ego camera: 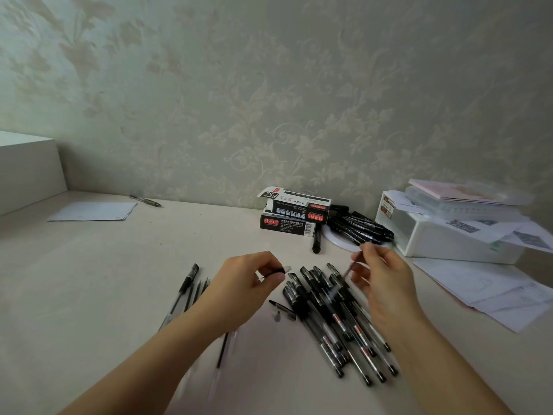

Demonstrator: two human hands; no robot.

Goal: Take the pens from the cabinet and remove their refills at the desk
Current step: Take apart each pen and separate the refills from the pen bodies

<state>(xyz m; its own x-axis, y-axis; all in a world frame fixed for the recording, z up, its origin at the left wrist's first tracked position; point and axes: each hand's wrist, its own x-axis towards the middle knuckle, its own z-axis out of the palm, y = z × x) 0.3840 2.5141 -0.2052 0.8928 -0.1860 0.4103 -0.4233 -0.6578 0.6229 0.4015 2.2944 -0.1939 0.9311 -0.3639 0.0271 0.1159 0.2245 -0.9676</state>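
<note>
A heap of several black gel pens (pixel 332 319) lies on the desk (pixel 119 265) just in front of me. My left hand (pixel 242 286) pinches a small black pen part with a clear end (pixel 279 270) between thumb and fingers. My right hand (pixel 381 280) grips a thin pen barrel or refill (pixel 348 271) that slants down toward the heap; motion blur hides which. Left of my left forearm lie one whole pen (pixel 187 286) and a few thin refills (pixel 199 290). Another refill (pixel 223 350) lies below my left wrist. A loose black tip piece (pixel 282 308) rests between my hands.
Two stacked pen boxes (pixel 294 212) stand near the wall, with a pile of black markers (pixel 360 227) on a white round object beside them. A white storage box (pixel 449 232) with papers sits at right, loose sheets (pixel 490 292) before it. A paper (pixel 92 211) and pen (pixel 146 200) lie far left.
</note>
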